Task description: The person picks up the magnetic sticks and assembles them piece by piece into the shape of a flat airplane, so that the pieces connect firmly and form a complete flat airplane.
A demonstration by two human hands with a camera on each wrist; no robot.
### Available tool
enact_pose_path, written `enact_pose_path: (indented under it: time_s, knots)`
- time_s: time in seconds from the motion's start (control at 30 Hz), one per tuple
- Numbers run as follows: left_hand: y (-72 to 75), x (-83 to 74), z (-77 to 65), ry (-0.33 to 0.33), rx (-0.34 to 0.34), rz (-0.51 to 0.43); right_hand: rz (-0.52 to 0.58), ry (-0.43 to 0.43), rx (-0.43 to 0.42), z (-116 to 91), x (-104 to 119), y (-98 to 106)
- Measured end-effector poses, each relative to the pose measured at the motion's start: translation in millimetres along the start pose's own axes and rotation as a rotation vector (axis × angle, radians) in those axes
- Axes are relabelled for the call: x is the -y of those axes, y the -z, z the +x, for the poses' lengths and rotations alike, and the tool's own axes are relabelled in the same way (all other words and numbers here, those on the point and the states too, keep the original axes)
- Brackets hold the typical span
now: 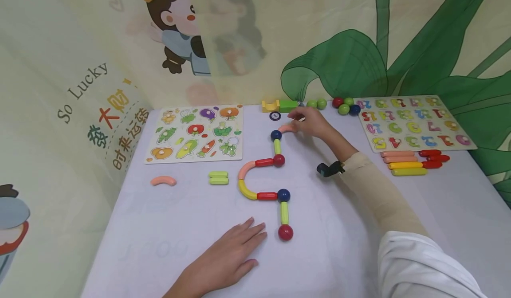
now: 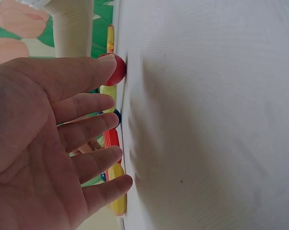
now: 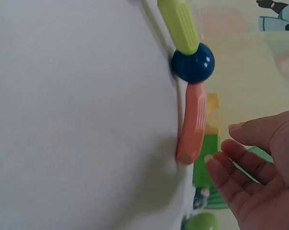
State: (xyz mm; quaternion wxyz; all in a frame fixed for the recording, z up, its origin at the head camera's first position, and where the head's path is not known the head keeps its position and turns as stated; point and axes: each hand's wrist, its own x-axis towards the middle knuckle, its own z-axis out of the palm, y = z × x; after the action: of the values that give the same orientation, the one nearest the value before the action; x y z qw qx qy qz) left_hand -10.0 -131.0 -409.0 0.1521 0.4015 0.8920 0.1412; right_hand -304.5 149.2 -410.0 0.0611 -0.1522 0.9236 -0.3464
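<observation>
A chain of magnetic rods and balls winds across the white table. At its far end a pink curved rod (image 1: 287, 128) meets a blue ball (image 1: 276, 135). My right hand (image 1: 313, 121) is beside that rod's free end; in the right wrist view its bent fingers stand apart from the rod, holding nothing. Further along come a red ball (image 1: 279, 160), another pink curved rod (image 1: 245, 170), a yellow curved rod (image 1: 246, 189), and a second blue ball (image 1: 283, 195). The near end is a red ball (image 1: 285, 232). Left of it, my left hand (image 1: 227, 256) has its fingers extended, empty.
A loose pink curved rod (image 1: 163, 181) and two green rods (image 1: 218, 178) lie left. A vegetable puzzle board (image 1: 239, 143) is behind them. At right are a number puzzle board (image 1: 465, 146) and several rods (image 1: 409, 172). Balls (image 1: 343, 109) and blocks (image 1: 288, 106) line the back.
</observation>
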Motion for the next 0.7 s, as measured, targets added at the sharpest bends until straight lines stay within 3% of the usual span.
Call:
enact_pose_path:
  time_s: [0.27,0.43,0.7]
  knots:
    - [1.9,-1.9,-0.1,0.042,0.057,-0.021,-0.111,0.165,0.099,19,48,-26]
    - [2.7,-3.0,0.6,0.058,0.091,-0.03,-0.166,0.322,0.222,30,98,-60]
    - [1.6,-1.0,-1.0,-0.013,0.037,-0.027,-0.296,0.648,0.36,29,175,-124]
